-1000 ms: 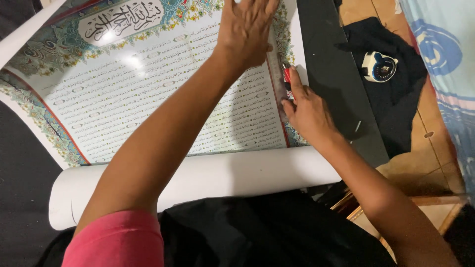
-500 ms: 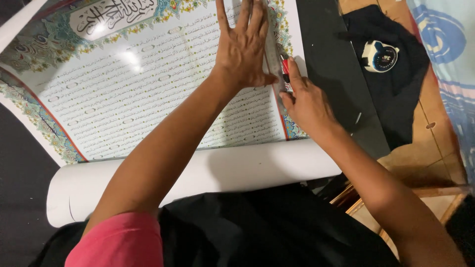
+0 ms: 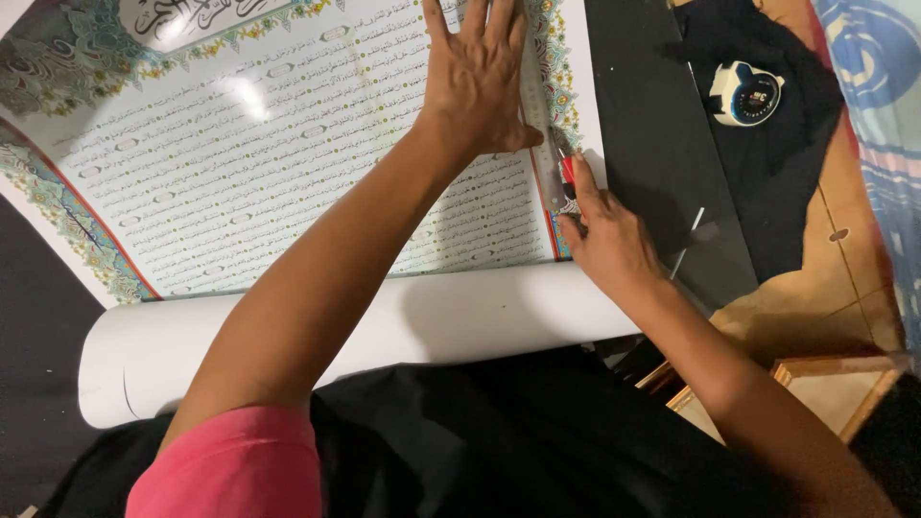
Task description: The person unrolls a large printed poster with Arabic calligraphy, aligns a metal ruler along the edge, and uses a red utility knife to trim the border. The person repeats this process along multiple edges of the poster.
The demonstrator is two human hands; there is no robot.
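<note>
A large printed poster (image 3: 240, 182) with fine script and a floral border lies flat, its near end curled into a white roll (image 3: 384, 336). My left hand (image 3: 480, 77) presses flat, fingers spread, on a metal ruler (image 3: 537, 125) laid along the poster's right border. My right hand (image 3: 604, 240) grips a red utility knife (image 3: 568, 173) held against the ruler's right edge, near the poster's lower right corner.
A dark sheet (image 3: 662, 125) lies right of the poster. A white tape measure (image 3: 746, 93) rests on black cloth (image 3: 796, 163) at the upper right. Wooden floor (image 3: 815, 307) and a patterned blue fabric (image 3: 873, 86) lie further right.
The view shifted so poster and hands sit higher in frame. My right hand with the knife has slid slightly toward me along the ruler; my left hand stays pressing on the ruler.
</note>
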